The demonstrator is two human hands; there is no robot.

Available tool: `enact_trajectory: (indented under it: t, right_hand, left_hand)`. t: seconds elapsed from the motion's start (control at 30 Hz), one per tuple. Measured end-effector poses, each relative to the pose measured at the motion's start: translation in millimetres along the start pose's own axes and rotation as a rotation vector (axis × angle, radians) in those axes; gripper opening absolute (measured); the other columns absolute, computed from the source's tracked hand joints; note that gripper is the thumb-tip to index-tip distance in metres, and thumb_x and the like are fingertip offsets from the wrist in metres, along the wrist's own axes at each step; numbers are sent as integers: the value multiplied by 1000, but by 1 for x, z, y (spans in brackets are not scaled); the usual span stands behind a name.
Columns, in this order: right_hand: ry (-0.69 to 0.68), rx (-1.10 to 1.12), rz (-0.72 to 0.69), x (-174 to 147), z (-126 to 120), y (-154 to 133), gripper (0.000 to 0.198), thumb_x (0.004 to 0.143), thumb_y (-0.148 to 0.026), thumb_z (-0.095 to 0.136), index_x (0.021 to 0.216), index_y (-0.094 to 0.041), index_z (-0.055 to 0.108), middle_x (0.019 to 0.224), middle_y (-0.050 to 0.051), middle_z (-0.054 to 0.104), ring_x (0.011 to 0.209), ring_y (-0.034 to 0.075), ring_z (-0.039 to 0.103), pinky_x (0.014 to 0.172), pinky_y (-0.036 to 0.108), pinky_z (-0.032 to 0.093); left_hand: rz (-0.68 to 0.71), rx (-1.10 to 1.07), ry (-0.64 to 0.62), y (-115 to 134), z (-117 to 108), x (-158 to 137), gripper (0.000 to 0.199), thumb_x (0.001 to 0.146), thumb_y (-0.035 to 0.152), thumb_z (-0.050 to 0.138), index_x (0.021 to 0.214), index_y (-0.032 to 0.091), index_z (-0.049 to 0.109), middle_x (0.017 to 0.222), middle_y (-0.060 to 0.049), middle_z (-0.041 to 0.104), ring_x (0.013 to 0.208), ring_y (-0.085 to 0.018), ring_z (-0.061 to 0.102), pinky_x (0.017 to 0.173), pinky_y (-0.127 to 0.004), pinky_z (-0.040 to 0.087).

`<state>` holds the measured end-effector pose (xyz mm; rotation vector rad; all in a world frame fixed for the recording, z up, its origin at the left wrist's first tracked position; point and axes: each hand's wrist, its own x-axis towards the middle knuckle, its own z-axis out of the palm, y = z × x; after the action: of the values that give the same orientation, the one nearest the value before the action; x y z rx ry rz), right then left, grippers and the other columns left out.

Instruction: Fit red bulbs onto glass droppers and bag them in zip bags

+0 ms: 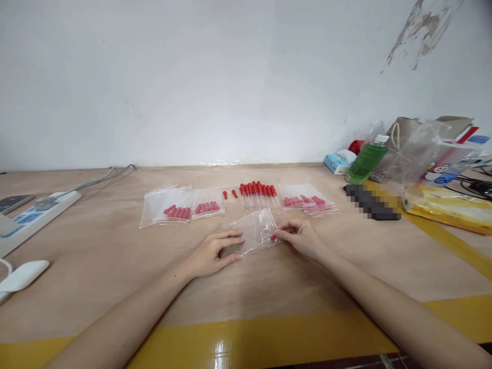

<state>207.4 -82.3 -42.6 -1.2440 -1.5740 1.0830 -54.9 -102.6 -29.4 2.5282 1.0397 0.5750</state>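
Note:
My left hand [215, 251] holds the left edge of a clear plastic bag [255, 230] on the table, thumb and fingers a little apart along it. At the bag's right end, my right hand [302, 237] pinches the red bulb of a dropper [273, 237]; its thin tube is hard to make out against the plastic. Just behind the bag lies a row of loose red-bulbed droppers [258, 189], with two more, a dropper [225, 195] and another dropper [234, 193], to its left.
Bags with red-bulbed droppers lie at left [154, 207], left of centre [207, 197] and right [303, 192]. Farther right are a green bottle [367, 161], a tissue pack [338, 163], a pixelated dark object [372, 202] and a yellow packet [449, 207]. A power strip [42, 220] sits left.

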Motion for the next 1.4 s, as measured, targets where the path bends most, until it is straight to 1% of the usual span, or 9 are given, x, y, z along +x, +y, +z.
enact_trajectory:
  t: [0.2, 0.3, 0.43, 0.57, 0.67, 0.87, 1.07, 1.23, 1.4]
  right_hand:
    - [85, -151, -45, -2, 0, -5, 18, 64, -35, 62, 62, -17, 60, 57, 2, 60, 51, 13, 51, 47, 25, 38]
    - [116, -211, -65, -3, -1, -6, 15, 65, -31, 60, 59, -17, 57, 59, 1, 57, 51, 12, 49, 46, 24, 37]
    - [154, -290, -143, -3, -1, -5, 12, 66, -26, 57, 58, -18, 54, 60, 1, 54, 53, 11, 48, 48, 24, 37]
    - [95, -225, -127, -3, 1, -4, 15, 70, -31, 56, 64, -18, 53, 58, 0, 54, 52, 12, 47, 48, 24, 37]
    - [63, -165, -182, -3, 1, -3, 19, 72, -36, 56, 67, -19, 52, 63, 1, 55, 56, 13, 49, 50, 25, 39]
    - [-98, -109, -240, -1, -4, 0, 23, 79, -42, 50, 72, -20, 47, 65, 0, 51, 60, 13, 48, 56, 26, 39]
    - [-31, -49, -171, 2, -5, 2, 28, 75, -48, 51, 73, -21, 44, 62, -1, 52, 56, 12, 49, 54, 26, 38]
    - [-85, 124, -43, 0, 0, 1, 44, 59, -39, 70, 88, -21, 43, 69, -1, 58, 63, 14, 57, 60, 29, 45]
    - [-61, 160, -39, 0, 5, 1, 43, 58, -38, 71, 88, -20, 46, 66, -2, 57, 62, 14, 58, 62, 29, 46]
  left_hand:
    - [-47, 31, 20, 1, 1, 0, 41, 81, 40, 52, 118, 25, 53, 127, -6, 49, 117, -22, 44, 97, -39, 37]
    - [-47, 45, 34, 2, 0, 0, 40, 81, 41, 52, 117, 25, 54, 125, -6, 51, 116, -22, 44, 98, -41, 35]
    - [-35, 85, 47, 1, 1, 1, 40, 80, 42, 53, 116, 27, 54, 121, -6, 54, 113, -23, 47, 104, -49, 20]
    - [-36, 92, 48, -1, 1, 0, 39, 81, 42, 52, 117, 26, 53, 122, -7, 54, 113, -22, 48, 106, -51, 9]
    - [-36, 82, 55, -1, 1, 0, 38, 82, 40, 50, 117, 26, 53, 122, -7, 53, 114, -22, 48, 106, -51, 7]
    - [-34, 55, 45, -2, 1, 0, 37, 83, 37, 50, 118, 27, 52, 122, -6, 53, 114, -21, 47, 106, -52, 7]
    - [-9, 64, 26, -4, 0, 0, 35, 83, 36, 50, 117, 27, 53, 123, -6, 52, 117, -21, 44, 106, -51, 13]
    - [-16, 70, 14, -3, -1, 0, 34, 84, 35, 49, 117, 27, 54, 123, -6, 52, 117, -21, 44, 105, -51, 14]
    - [-2, 33, 9, -3, 0, 1, 35, 83, 35, 50, 117, 27, 53, 123, -5, 53, 116, -21, 45, 106, -51, 13]
